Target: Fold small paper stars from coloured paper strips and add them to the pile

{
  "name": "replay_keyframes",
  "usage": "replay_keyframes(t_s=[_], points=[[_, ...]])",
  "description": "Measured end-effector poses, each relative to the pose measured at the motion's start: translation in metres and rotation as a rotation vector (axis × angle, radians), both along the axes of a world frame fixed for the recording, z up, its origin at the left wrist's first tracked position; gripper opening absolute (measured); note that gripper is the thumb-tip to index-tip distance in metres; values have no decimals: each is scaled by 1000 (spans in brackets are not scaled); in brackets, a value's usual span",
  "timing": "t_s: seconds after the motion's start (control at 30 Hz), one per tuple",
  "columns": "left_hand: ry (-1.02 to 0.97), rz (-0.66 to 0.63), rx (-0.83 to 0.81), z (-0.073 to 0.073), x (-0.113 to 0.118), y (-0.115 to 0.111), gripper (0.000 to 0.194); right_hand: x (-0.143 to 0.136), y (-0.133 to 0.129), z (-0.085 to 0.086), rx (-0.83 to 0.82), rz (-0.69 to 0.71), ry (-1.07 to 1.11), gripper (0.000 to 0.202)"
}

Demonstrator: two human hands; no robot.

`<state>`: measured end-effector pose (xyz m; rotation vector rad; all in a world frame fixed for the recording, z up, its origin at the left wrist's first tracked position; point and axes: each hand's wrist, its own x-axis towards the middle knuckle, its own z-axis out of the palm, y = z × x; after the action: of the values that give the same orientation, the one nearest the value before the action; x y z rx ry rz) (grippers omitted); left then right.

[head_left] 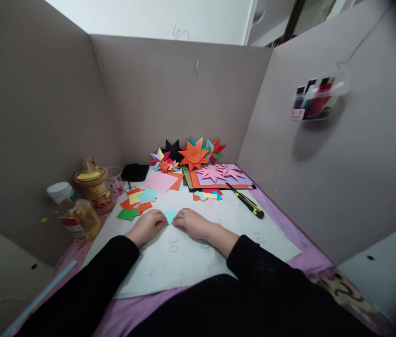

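A small light-blue sheet of paper [170,216] lies on the white board between my hands. My left hand [150,225] pinches its left edge, fingers closed. On the other side my right hand [191,222], with a ring on one finger, grips the right edge in a pinch. Just beyond my left hand are loose paper squares, among them a green one [128,214] and a light-blue one [148,195]. Farther right, a pile of small coloured paper pieces [209,195] sits on the board. The fingertips partly hide the paper's edges.
Folded paper stars [194,156] lean against the back partition, with pink stars [212,172] on stacked sheets. A black-and-yellow utility knife [249,203] lies at the right. Jars [96,192] and a glue bottle [82,217] stand left. A plastic holder [315,100] hangs on the right wall.
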<state>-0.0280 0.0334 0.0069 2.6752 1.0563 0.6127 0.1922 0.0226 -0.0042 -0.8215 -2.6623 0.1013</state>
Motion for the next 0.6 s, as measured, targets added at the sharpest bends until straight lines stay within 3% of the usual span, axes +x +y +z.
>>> replay_keyframes(t_s=[0.37, 0.6], points=[[8, 7, 7, 3, 2, -1, 16, -6, -9, 9, -9, -262, -165, 33], [-7, 16, 8, -1, 1, -1, 17, -4, -10, 3, 8, -300, -180, 41]])
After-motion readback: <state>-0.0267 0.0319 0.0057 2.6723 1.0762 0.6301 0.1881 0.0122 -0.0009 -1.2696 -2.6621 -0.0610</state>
